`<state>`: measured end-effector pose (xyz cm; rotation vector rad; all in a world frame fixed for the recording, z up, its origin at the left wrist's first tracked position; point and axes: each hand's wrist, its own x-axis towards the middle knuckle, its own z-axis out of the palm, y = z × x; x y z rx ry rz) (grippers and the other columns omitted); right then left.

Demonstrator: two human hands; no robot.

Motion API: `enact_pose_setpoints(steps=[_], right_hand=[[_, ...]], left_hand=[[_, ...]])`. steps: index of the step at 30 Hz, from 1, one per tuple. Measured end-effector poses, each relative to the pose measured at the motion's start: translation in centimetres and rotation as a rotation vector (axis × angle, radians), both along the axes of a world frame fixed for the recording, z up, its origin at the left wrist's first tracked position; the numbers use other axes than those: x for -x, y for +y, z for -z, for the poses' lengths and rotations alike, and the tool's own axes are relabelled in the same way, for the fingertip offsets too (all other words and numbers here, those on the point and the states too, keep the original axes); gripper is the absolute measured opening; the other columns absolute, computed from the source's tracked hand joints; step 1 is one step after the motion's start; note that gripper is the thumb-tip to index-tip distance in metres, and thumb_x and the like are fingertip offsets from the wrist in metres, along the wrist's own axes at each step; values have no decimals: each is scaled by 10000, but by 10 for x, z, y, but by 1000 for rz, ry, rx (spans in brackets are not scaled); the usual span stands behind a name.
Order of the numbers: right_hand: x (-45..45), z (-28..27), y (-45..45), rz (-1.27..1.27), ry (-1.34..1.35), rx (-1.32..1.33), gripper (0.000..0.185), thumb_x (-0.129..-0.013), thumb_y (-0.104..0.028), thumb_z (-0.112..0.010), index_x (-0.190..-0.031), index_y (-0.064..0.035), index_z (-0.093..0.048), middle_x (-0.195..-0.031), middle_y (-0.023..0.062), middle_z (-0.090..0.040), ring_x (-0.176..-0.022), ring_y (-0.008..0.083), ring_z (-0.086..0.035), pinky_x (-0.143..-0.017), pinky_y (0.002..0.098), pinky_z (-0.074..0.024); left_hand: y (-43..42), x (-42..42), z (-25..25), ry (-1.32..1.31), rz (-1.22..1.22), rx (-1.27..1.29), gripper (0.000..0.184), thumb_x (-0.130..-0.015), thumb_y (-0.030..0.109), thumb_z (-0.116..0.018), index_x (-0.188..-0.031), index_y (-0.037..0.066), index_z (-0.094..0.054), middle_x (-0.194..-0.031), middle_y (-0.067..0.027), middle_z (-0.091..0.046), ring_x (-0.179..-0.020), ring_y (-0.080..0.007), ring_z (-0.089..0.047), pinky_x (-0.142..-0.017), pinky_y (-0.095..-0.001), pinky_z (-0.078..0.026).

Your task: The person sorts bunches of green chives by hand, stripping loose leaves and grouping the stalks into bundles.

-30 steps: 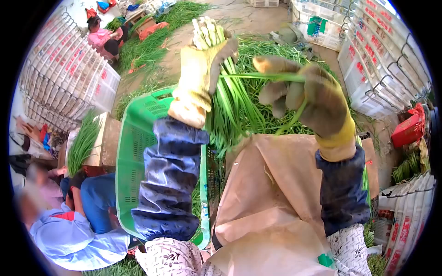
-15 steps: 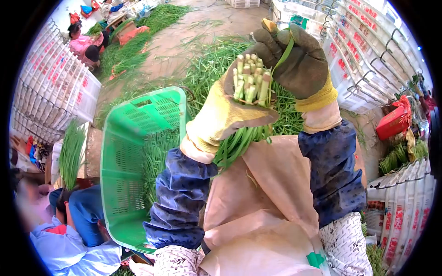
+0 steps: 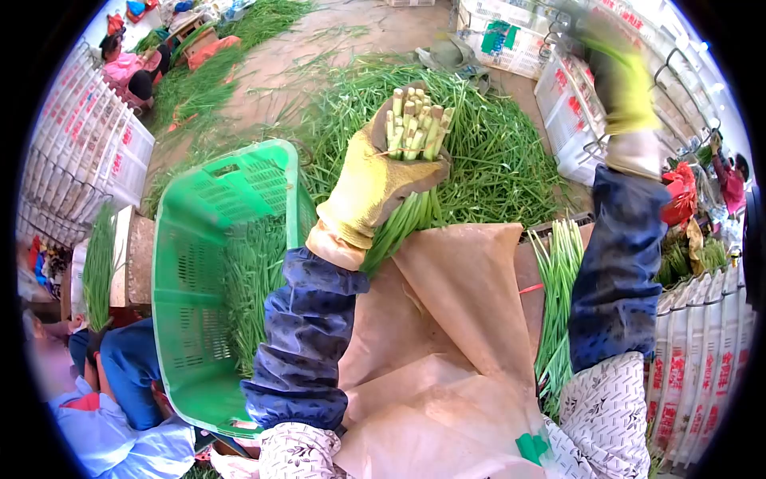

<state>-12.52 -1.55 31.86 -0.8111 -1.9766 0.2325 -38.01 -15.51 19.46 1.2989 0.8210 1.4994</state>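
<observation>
My left hand [image 3: 371, 172], in a yellow glove with a dark palm, is closed around a bundle of garlic chives [image 3: 415, 124]. Its pale cut ends point up, a thin band circles the stalks, and the green leaves hang below my hand. At the upper right, my right hand [image 3: 630, 92] is smeared by motion, and its fingers cannot be made out. A yellow-green streak shows by its fingers; I cannot tell whether it is a leaf. Beside my right sleeve, a second bundle of chives [image 3: 556, 295] with a red band lies by the brown apron [image 3: 455, 287].
A green plastic basket [image 3: 179, 263] holding greens stands at my left. Loose greens [image 3: 503, 152] are heaped on the floor ahead. White crates [image 3: 570, 120] are stacked on both sides. A person in blue [image 3: 120, 427] sits at the lower left, another in pink [image 3: 124, 72] farther back.
My right hand has moved away from the bundle, up and to the right, and is now blurred. The banded bundle beside my right sleeve has come into view. My left hand keeps its hold.
</observation>
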Motion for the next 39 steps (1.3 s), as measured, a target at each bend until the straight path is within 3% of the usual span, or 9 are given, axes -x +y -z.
enact_pose_setpoints(steps=[1,5,15,19,20,22,24,34,39], right_hand=[[12,4,-6,554,-447,73,496,-864,-337,-633,-1202,20,-567,-1094,227,-641,-1047,279,-631,-919,329,-483],[49,62,-74,-103,-110,329,641,-714,-355,-816,-1220,-33,-588,-1009,152,-666,-942,191,-629,-863,297,-483],[82,73,-94,-199,99,319,230,-820,-245,-705,-899,-35,-653,-682,117,-621,-586,218,-598,-566,341,-468],[41,67,-27,167,315,470,256,-828,-258,-676,-955,-36,-660,-768,123,-669,-622,210,-617,-613,306,-501],[24,92,-7,366,-114,191,279,-821,-282,-681,-939,-30,-665,-769,131,-675,-636,241,-630,-622,322,-504],[-12,140,13,389,-589,-97,334,-801,-320,-693,-966,-32,-665,-819,154,-688,-696,308,-650,-652,355,-507],[-23,140,-5,250,-730,301,431,-783,-322,-701,-1106,-48,-623,-919,173,-689,-786,343,-656,-693,373,-505],[-70,168,-44,395,-113,756,179,-857,-83,-649,-1019,-17,-686,-771,5,-622,-641,55,-517,-527,222,-395],[-41,140,-74,195,71,485,312,-874,-51,-620,-1177,25,-616,-1027,80,-668,-909,110,-606,-829,238,-482]], left_hand=[[1,-1,-2,-4,-2,-8,751,-730,-30,-750,-1398,56,-418,-972,-36,-651,-861,-123,-625,-784,-280,-525],[4,-4,-5,-95,-29,96,734,-687,-66,-743,-1349,-14,-431,-1193,-54,-603,-1059,-123,-581,-883,-254,-488],[9,-6,-1,112,8,97,601,-651,13,-778,-1211,37,-562,-1026,-28,-648,-881,-97,-589,-741,-285,-532],[6,-19,3,421,-179,-142,505,-670,50,-723,-1156,39,-586,-898,-128,-683,-843,-261,-671,-746,-333,-531],[3,-27,0,534,-222,-246,443,-714,-90,-619,-1144,18,-608,-1016,-80,-697,-909,-133,-655,-831,-255,-516],[0,-44,2,856,-381,-533,284,-754,15,-607,-1034,51,-629,-861,-36,-678,-785,-183,-649,-734,-317,-504],[-9,-70,-2,1264,-530,-649,130,-786,150,-588,-901,113,-635,-767,-1,-643,-718,-197,-624,-664,-350,-463],[-27,-123,33,1296,-45,-778,107,-726,244,-627,-729,174,-708,-719,-4,-671,-694,-211,-647,-608,-361,-466],[-46,-134,51,1213,3,-837,101,-703,231,-630,-676,157,-693,-683,-33,-652,-667,-228,-629,-584,-367,-460]])
